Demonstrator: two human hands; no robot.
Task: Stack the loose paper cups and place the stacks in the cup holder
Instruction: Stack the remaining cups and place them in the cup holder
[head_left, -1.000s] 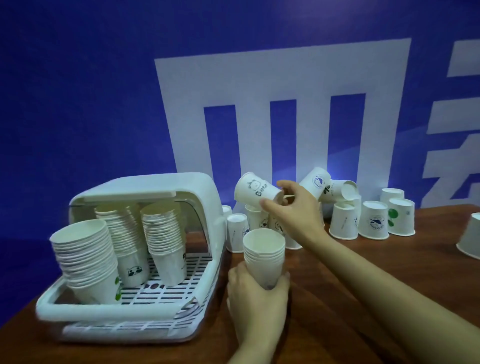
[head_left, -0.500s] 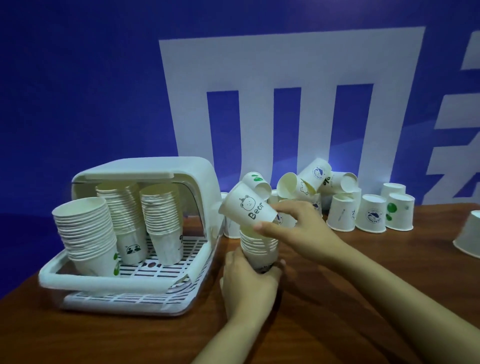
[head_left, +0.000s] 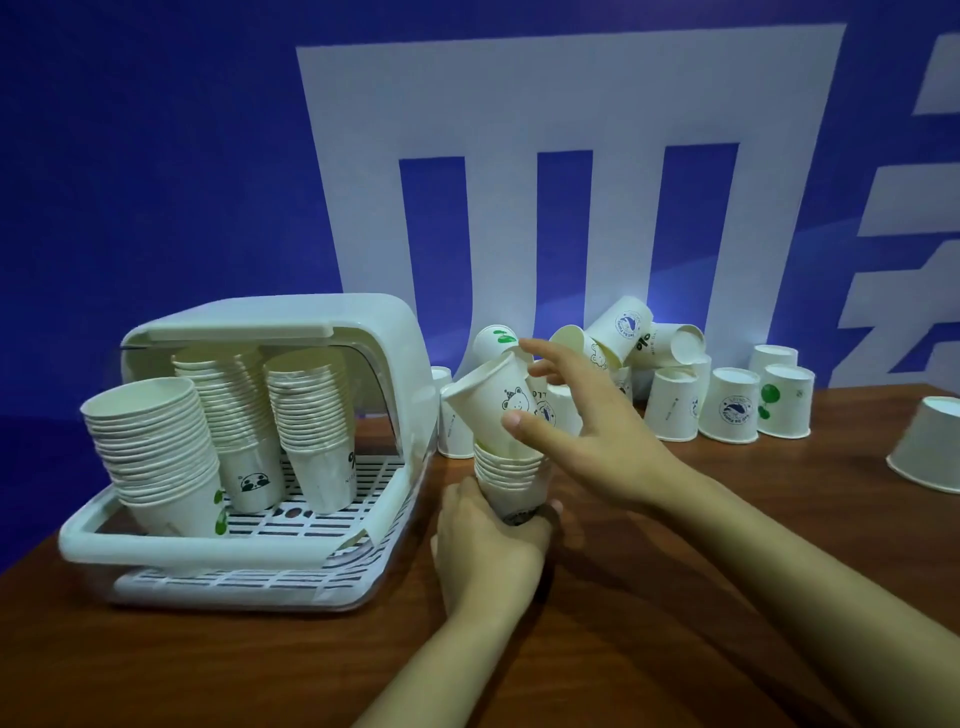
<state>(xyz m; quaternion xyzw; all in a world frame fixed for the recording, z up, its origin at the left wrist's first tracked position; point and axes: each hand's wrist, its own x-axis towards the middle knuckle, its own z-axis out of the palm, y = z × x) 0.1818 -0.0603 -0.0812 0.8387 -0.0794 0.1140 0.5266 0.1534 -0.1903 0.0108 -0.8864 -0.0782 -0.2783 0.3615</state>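
Head view: left hand (head_left: 488, 535) grips short stack (head_left: 511, 475) on table (head_left: 675, 597), beside holder (head_left: 405, 374). Right hand (head_left: 587, 431) pinches bear cup (head_left: 491, 402), tilted, bottom seemingly entering stack. Loose cups (head_left: 732, 405) behind.
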